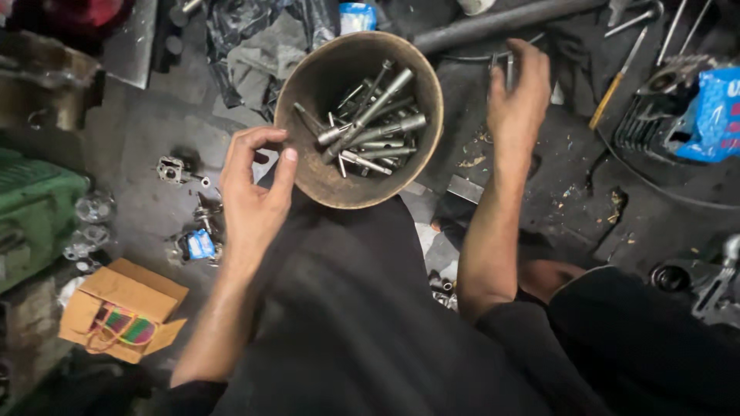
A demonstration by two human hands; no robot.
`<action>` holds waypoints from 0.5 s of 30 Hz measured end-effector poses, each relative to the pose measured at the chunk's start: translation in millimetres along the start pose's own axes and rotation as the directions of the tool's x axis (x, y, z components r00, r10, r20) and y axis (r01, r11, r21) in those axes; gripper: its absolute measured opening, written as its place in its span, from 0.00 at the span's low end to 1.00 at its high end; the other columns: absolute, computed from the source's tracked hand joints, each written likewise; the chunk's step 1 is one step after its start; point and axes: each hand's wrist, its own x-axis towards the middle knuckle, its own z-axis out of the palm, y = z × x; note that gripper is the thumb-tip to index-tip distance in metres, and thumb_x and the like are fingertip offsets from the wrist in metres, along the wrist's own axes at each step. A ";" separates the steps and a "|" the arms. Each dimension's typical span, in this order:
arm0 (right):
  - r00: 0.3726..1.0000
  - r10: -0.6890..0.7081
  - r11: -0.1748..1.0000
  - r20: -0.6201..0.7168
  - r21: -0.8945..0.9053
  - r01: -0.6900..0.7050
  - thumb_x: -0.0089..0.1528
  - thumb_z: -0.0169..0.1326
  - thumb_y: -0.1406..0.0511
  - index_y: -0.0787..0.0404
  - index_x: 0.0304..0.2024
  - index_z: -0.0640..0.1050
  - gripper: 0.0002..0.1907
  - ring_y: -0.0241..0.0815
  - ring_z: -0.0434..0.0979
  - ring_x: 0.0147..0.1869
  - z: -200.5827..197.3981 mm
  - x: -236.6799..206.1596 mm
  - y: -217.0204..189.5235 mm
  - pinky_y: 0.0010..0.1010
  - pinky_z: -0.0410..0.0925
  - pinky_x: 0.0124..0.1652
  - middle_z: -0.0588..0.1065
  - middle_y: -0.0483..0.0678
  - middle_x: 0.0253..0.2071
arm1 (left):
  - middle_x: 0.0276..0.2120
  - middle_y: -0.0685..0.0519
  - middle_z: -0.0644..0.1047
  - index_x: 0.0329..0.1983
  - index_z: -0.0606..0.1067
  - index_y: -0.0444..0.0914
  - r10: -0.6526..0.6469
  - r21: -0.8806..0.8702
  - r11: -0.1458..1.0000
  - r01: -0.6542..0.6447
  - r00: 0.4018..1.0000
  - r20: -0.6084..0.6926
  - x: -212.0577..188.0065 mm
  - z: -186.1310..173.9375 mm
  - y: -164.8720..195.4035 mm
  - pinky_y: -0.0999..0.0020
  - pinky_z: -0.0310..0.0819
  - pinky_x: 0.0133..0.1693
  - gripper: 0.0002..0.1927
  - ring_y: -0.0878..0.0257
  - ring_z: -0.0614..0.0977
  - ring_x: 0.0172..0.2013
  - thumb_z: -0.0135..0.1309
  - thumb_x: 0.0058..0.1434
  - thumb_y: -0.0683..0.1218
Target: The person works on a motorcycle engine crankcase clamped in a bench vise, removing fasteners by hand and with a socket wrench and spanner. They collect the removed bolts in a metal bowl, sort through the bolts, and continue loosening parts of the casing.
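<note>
Round metal bowl (308,166), rusty brown, dull and pitted inside, sits upper centre of the frame, resting on the person's dark-clothed lap. Mouth tilted toward the camera. Inside: a loose heap of grey steel tools (370,127), mostly long cylindrical socket-type shafts and thin rods, piled against the right wall of the bowl. Most long axes run from lower left to upper right; the longest shaft points toward the upper right rim. A few lie nearly level.

Left hand (254,189), left of centre: fingers curled, thumb tip touching the bowl's left rim, index bent over toward it. Grip loosely closed at the rim's edge; whether it truly pinches the rim or only touches it is hard to tell.

Right hand (518,96), upper right of centre: palm down over the floor just beside the bowl's right side, fingers spread and slightly bent, grip open. 2 thin metal rods (499,71) stand at the fingertips; contact unclear.

Floor (146,131): dark, oily concrete with scattered grit. Left edge, a green machine housing (35,208). Lower left, a brown cardboard box (123,296) with a striped cloth item inside. Small metal engine parts (193,231) lie left of the left hand. Upper right: a yellow-handled screwdriver (613,85) lying diagonally, and a blue plastic bag (713,115) over a finned engine piece.
</note>
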 end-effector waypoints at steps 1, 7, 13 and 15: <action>0.998 -0.057 0.998 -0.039 -0.013 0.056 0.69 0.58 0.76 0.66 0.61 0.74 0.17 0.41 0.79 0.58 -3.2 0.7 -8.7 0.35 0.74 0.55 0.77 0.56 0.53 | 0.49 0.49 0.76 0.54 0.74 0.36 0.001 0.000 1.000 -0.001 1.000 -0.005 -2.0 -3.4 -1.6 0.67 0.72 0.52 0.10 0.60 0.78 0.49 0.59 0.71 0.39; 0.932 0.040 0.714 0.361 0.642 -0.280 0.81 0.39 0.58 0.64 0.67 0.67 0.19 0.37 0.77 0.49 -36.0 0.1 -80.2 0.29 0.71 0.50 0.78 0.51 0.49 | 0.48 0.49 0.77 0.53 0.74 0.36 0.022 -0.024 0.999 -0.022 0.999 -0.025 -11.3 -22.1 -6.0 0.67 0.72 0.48 0.11 0.61 0.79 0.46 0.59 0.69 0.40; 0.958 -0.115 0.992 0.261 0.071 0.100 0.80 0.35 0.58 0.65 0.58 0.75 0.21 0.46 0.82 0.47 -33.0 11.8 -142.0 0.37 0.69 0.46 0.79 0.59 0.45 | 0.39 0.54 0.81 0.58 0.72 0.38 -0.161 -0.109 0.978 0.179 0.974 0.159 -34.2 -56.6 -13.4 0.72 0.72 0.36 0.18 0.67 0.81 0.37 0.59 0.67 0.43; 0.943 -0.131 0.963 0.308 -0.187 0.195 0.78 0.41 0.60 0.66 0.56 0.77 0.18 0.53 0.79 0.46 -17.3 27.1 -151.5 0.40 0.69 0.44 0.79 0.61 0.44 | 0.39 0.54 0.81 0.60 0.71 0.37 -0.119 -0.112 0.984 0.140 0.977 0.179 -43.4 -77.5 -24.3 0.73 0.73 0.38 0.19 0.68 0.80 0.37 0.59 0.67 0.43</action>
